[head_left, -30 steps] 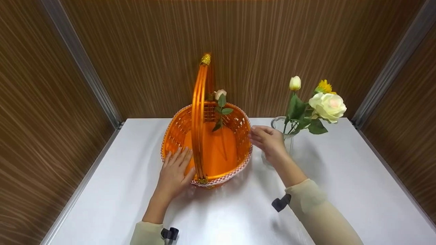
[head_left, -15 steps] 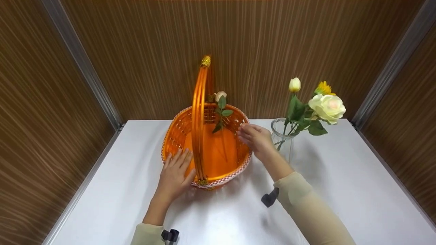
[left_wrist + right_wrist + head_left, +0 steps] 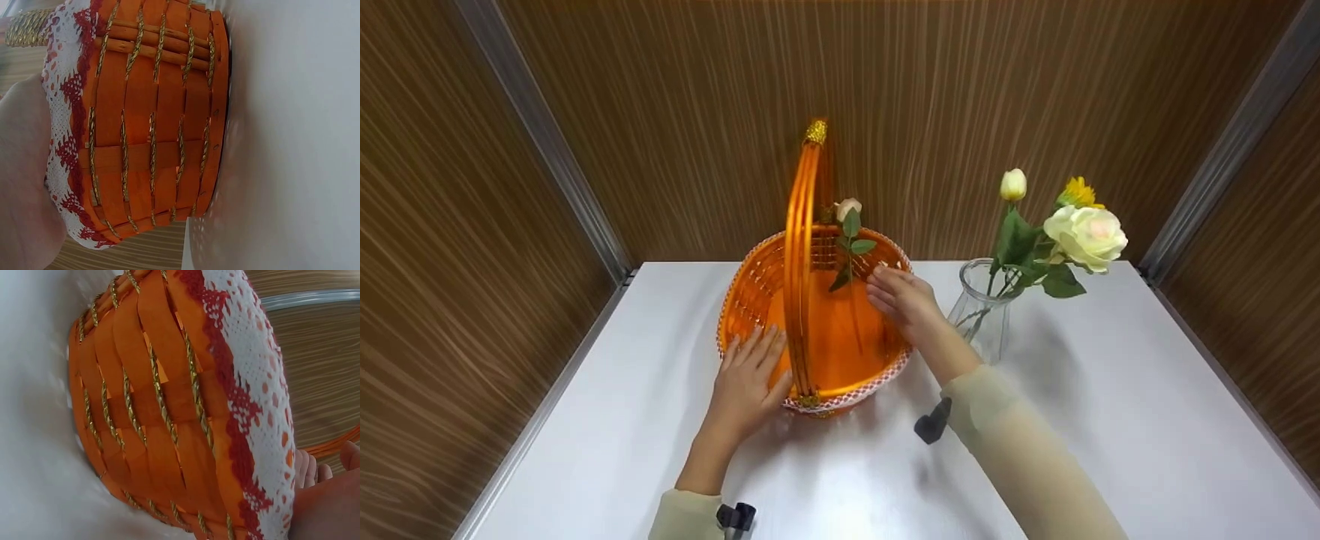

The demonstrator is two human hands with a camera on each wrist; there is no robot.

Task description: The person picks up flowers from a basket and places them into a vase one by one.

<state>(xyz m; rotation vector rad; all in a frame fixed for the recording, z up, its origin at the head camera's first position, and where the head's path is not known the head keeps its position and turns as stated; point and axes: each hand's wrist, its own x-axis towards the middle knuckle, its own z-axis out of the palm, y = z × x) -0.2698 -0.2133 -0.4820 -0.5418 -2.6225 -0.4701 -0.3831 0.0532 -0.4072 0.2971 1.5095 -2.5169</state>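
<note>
An orange woven basket (image 3: 832,360) with a tall arched handle (image 3: 799,262) and red-and-white lace trim stands on the white table. My left hand (image 3: 744,386) rests on its near-left rim, fingers spread and straight; the left wrist view shows the palm (image 3: 25,180) against the lace. Over the right side of the basket reaches my right hand (image 3: 911,304), its fingers loosely bent and nothing visible in them. A pale pink rose (image 3: 848,209) with green leaves leans inside against the back rim, its stem just left of my right fingertips. My right thumb is hidden in the head view.
Right of the basket, partly behind my right forearm, stands a clear glass vase (image 3: 996,330). It holds a white rose (image 3: 1087,236), a pale tulip (image 3: 1013,184) and a yellow flower (image 3: 1078,193). Wood-patterned panels (image 3: 697,135) enclose the table at the back and sides.
My right hand has moved left, from beside the vase across the basket's right rim to near the rose stem. My left hand, the basket and the flowers have stayed put.
</note>
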